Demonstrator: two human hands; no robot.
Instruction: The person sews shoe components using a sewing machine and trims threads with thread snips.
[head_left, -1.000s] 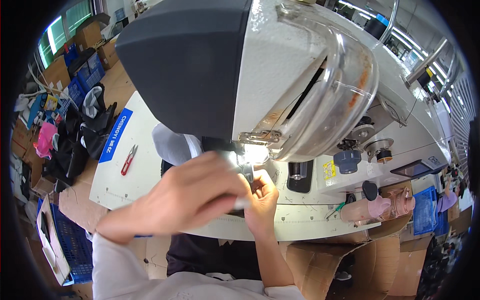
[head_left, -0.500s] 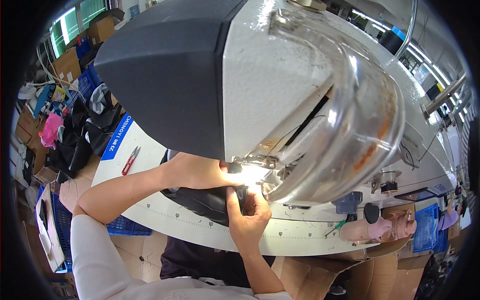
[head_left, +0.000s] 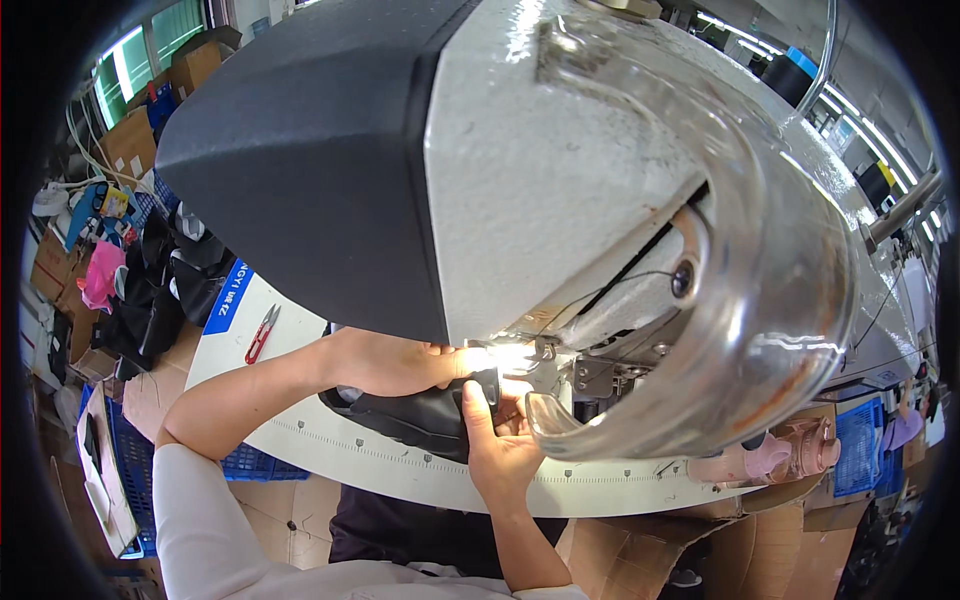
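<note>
A large sewing machine head (head_left: 560, 130), dark grey and pale grey, fills the upper middle. Below it a bright lamp lights the stitching area (head_left: 515, 357). A black, leather-like piece (head_left: 425, 420) lies on the white machine table beneath my hands. My left hand (head_left: 390, 362) comes across from the left and presses its closed fingers on the piece beside the lit area; its fingertips are partly hidden. With thumb and fingers my right hand (head_left: 503, 440) pinches the piece's right edge, just below the light. Some of its fingers hide behind the clear guard (head_left: 690, 400).
Red-handled thread snips (head_left: 262, 335) lie on the white table (head_left: 570, 497) at the left. A pink bottle (head_left: 770, 460) stands at the right edge. Black items (head_left: 150, 310) and a blue crate (head_left: 130, 460) are at the left, with cardboard (head_left: 640, 550) below the table.
The view has shifted, so the machine looms larger and more of its workings show behind the guard. Both hands stay on the black piece, with slight finger movement at its right edge.
</note>
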